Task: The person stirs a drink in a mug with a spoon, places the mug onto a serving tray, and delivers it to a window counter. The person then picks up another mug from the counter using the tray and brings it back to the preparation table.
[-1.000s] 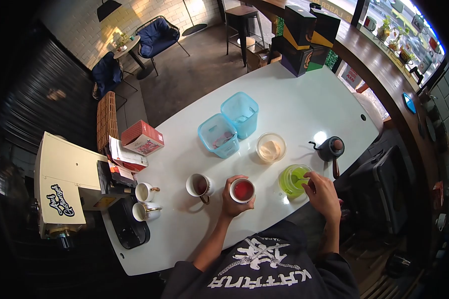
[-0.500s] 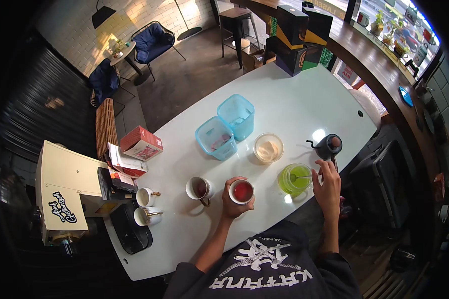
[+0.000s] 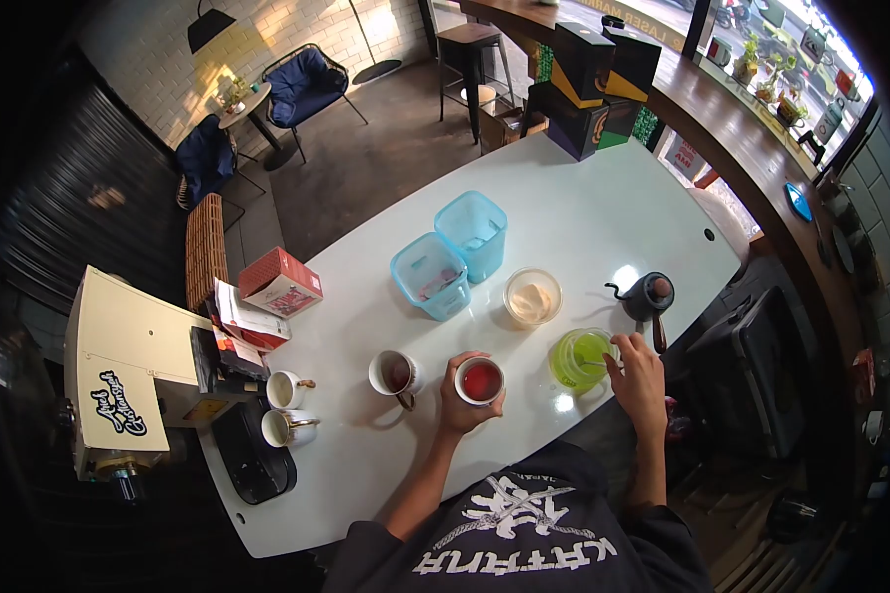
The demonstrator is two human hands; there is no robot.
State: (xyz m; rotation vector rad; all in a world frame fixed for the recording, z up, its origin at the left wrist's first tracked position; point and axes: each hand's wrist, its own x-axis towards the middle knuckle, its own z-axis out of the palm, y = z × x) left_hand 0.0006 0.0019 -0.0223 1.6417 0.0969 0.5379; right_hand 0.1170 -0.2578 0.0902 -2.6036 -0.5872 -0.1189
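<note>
White table (image 3: pixel 593 212) in brick-walled room (image 3: pixel 277 35), 2 chairs (image 3: pixel 305 87) at 10–11 o'clock; left hand (image 3: pixel 455 405) wraps red-filled cup (image 3: pixel 481 380); right hand (image 3: pixel 639 382), narrowed at spoon (image 3: pixel 593 364), grip uncertain.

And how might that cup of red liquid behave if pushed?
The cup looks rigid, so it probably wouldn't bend. Its red liquid would likely slosh, as no lid covers it. The left hand around it may prevent tipping.

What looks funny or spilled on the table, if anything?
Nothing stands out. I see no spill on the table; the red drink sits inside the cup in the left hand, and the green drink inside its jar.
</note>
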